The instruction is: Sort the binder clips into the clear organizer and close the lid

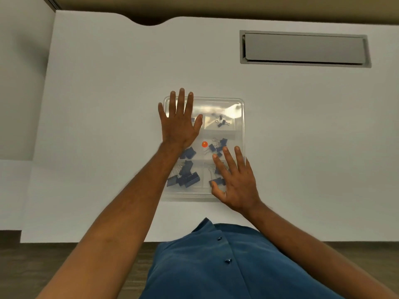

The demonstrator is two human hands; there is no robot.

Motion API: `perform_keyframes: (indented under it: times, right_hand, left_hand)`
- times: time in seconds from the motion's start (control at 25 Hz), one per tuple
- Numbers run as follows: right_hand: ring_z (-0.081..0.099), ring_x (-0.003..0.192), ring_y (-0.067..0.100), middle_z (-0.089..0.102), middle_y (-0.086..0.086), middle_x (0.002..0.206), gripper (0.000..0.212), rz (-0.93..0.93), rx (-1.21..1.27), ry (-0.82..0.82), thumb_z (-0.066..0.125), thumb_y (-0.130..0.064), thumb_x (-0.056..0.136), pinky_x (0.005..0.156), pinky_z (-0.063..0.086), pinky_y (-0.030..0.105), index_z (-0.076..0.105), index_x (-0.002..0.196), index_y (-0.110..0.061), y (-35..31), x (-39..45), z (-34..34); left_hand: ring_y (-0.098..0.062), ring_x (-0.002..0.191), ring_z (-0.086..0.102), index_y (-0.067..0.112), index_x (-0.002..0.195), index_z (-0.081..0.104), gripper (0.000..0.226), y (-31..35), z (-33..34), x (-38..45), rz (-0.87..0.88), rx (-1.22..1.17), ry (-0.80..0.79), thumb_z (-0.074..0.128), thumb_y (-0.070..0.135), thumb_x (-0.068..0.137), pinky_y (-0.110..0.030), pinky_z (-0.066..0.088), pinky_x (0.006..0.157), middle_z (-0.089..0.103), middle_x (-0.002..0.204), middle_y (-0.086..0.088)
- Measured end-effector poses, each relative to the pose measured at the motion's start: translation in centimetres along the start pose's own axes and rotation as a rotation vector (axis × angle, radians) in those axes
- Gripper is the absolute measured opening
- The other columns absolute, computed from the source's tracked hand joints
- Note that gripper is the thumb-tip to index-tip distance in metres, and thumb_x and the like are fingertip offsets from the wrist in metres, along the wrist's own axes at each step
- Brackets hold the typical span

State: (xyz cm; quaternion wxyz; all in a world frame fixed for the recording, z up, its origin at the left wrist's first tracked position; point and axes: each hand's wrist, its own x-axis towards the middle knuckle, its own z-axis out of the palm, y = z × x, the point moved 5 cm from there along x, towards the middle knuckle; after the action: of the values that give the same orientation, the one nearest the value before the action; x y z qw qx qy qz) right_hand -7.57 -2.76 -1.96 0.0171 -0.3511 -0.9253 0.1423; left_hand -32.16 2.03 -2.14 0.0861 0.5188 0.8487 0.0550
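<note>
Clear organizer [238,108] sat mid-frame on the table [108,83], binder clips [186,178] sorted inside, lid apparently down. Your left hand [179,124] and right hand [235,180] lay flat-fingered on it, gripping nothing; likely only latching remained.

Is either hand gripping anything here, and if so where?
Nothing is gripped. The left hand and right hand lie flat, fingers straight, on the clear organizer's lid.
</note>
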Motion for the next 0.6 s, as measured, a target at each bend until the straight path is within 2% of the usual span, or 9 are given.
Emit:
perform_keyframes:
  times: [0.12, 0.28, 0.6]
  right_hand:
    - [0.002, 0.156, 0.032, 0.012, 0.006, 0.169, 0.081, 0.006, 0.007, 0.017, 0.052, -0.061, 0.090, 0.118, 0.023, 0.060, 0.026, 0.159, -0.025, 0.1, -0.1, 0.0]
    - [0.002, 0.156, 0.033, 0.012, 0.007, 0.169, 0.082, 0.002, 0.024, 0.037, 0.053, -0.060, 0.090, 0.118, 0.024, 0.060, 0.026, 0.159, -0.023, 0.0, -0.3, 0.0]
    - [0.000, 0.156, 0.031, 0.009, 0.005, 0.169, 0.081, 0.015, 0.032, 0.050, 0.049, -0.062, 0.093, 0.121, 0.020, 0.059, 0.022, 0.160, -0.024, 0.0, -0.5, 0.3]
  left_hand:
    - [-0.029, 0.155, 0.000, 0.025, 0.160, 0.007, 0.081, 0.1, 0.5, -4.8, 0.055, 0.015, -0.049, 0.008, 0.072, 0.094, -0.066, 0.007, 0.118, 0.001, 0.168, -0.005]
    - [-0.027, 0.155, -0.004, 0.024, 0.160, 0.006, 0.075, 0.1, 1.5, -14.5, 0.071, 0.036, -0.051, 0.021, 0.065, 0.099, -0.064, 0.006, 0.119, -0.002, 0.168, -0.003]
    - [-0.025, 0.155, 0.000, 0.025, 0.160, 0.010, 0.075, 0.1, 1.7, -16.5, 0.061, 0.066, 0.005, 0.033, 0.059, 0.097, -0.058, 0.008, 0.121, 0.003, 0.168, -0.002]
